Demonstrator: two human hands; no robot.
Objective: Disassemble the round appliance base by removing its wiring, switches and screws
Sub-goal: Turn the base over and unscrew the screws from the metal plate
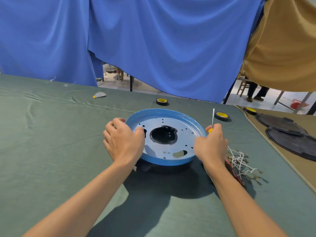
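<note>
The round appliance base point(171, 160) has a blue rim and a silver metal plate with a large dark centre hole and several small screw holes. It sits raised over a black part on the green cloth. My left hand point(124, 140) grips its left rim, thumb on the plate. My right hand point(212, 142) rests on the right rim and holds a screwdriver point(212, 120) with a yellow handle, its shaft pointing up. A bundle of white and red wires point(239, 160) with metal terminals lies loose on the cloth just right of my right wrist.
Two black tape rolls with yellow cores point(162, 101) point(222, 115) lie behind the base, a third point(250, 110) on the tan cloth. Two black round covers point(294, 139) lie at the right. A small grey piece point(99, 95) lies far left. Blue curtains hang behind.
</note>
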